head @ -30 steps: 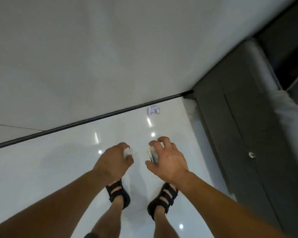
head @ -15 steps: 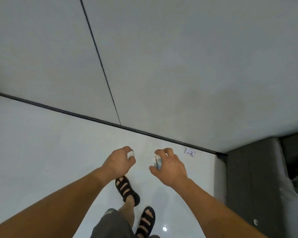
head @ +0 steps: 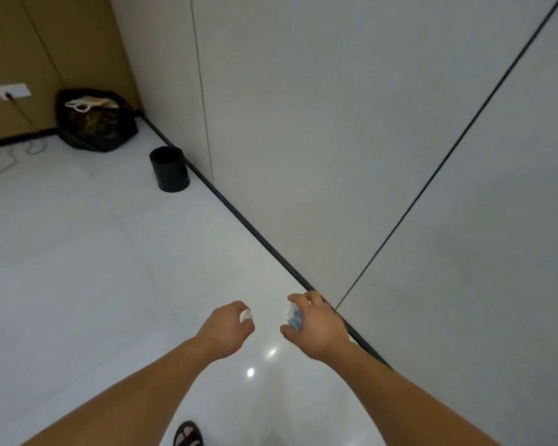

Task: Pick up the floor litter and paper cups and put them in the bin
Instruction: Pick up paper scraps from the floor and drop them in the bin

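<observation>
- Far left, on the brown wall, sits a white socket [head: 13, 90]. A thin cable [head: 12, 157] trails from it over the pale floor [head: 78, 268].
- Just right of that, in the corner, a black bag [head: 95, 127] slumps with something pale at its open top.
- Next comes the black bin [head: 169, 170], upright on the floor beside the dark skirting [head: 255, 235] and well ahead of both hands. Its inside is too dark to read.
- At the bottom edge, a foot in a black sandal [head: 187, 434] shows.
- Low in the middle, the left hand [head: 227, 329] hangs over the floor, fingers curled round a small white scrap [head: 245, 316] that peeps out near the thumb.
- Beside it but apart, the right hand [head: 316, 326] curls fingers and thumb round a blue-and-white wad [head: 293, 318]. Whether that is a cup or paper cannot be told.
- Right of the hands rises the grey wall [head: 335, 123], crossed by thin dark seams.
</observation>
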`<state>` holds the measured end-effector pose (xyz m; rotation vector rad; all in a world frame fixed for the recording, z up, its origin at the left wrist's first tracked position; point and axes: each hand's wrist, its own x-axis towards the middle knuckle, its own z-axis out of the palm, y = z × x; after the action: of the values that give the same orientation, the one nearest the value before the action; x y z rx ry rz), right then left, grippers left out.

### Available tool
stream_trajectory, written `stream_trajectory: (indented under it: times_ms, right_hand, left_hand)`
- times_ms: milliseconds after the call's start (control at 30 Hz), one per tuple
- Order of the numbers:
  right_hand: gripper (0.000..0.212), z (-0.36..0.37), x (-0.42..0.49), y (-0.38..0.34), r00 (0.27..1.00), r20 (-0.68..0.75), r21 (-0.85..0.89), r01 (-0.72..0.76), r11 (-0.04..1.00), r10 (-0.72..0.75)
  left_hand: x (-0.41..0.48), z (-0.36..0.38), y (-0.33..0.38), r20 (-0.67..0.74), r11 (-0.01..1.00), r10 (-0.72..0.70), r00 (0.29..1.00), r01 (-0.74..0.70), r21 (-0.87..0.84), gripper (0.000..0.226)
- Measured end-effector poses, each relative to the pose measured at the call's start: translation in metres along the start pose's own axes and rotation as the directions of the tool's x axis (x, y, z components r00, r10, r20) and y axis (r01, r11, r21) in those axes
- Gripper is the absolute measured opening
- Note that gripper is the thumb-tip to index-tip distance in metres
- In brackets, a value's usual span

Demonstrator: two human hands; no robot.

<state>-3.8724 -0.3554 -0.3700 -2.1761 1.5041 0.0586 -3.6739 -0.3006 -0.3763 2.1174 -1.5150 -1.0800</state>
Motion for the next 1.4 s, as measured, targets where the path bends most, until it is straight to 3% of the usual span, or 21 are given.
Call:
stream_trajectory:
  times_ms: [233,467,767,1100,1400]
  right_hand:
    - [0.064,0.015,0.098,-0.164,0.984,0.025,-0.067,0.179,0.982,-0.178]
    - [0.064,0.036,0.172,-0.27,0.95,0.14,-0.124,0.297,0.947,-0.28]
    - [0.063,0.053,0.316,-0.388,0.884,0.199,-0.108,0.448,0.887,-0.423]
    - [0.063,0.021,0.503,-0.504,0.863,0.218,-0.1,0.484,0.87,-0.455]
    - [0.062,0.038,0.652,-0.611,0.875,0.258,-0.144,0.454,0.879,-0.41]
  left_hand:
    - [0.02,-0.149,-0.107,-0.186,0.994,-0.097,0.978,0.087,-0.059,0.019]
    - [0.033,-0.233,-0.186,-0.273,0.97,-0.207,0.939,0.161,-0.184,0.016]
    - [0.116,-0.333,-0.257,-0.277,0.939,-0.321,0.906,0.267,-0.216,0.014]
    - [0.235,-0.485,-0.304,-0.348,0.926,-0.362,0.865,0.289,-0.244,0.014]
    - [0.354,-0.601,-0.387,-0.307,0.919,-0.373,0.875,0.304,-0.251,0.012]
